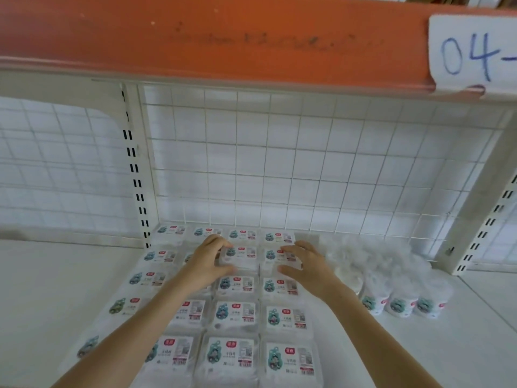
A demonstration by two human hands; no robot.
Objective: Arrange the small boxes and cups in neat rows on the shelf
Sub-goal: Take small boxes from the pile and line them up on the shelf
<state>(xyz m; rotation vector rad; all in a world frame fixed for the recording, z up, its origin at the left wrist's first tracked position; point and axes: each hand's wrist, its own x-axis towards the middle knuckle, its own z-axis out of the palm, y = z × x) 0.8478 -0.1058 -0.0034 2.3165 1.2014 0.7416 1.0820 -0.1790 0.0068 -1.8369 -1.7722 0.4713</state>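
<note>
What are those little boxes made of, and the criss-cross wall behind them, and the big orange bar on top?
The small boxes look like clear, shiny plastic with printed paper labels; whitish contents show through. The criss-cross back wall looks like thin metal wire coated white, judging by its straight welded squares. The orange bar seems to be painted steel: the matte paint shows scuffs and dark marks.
</note>
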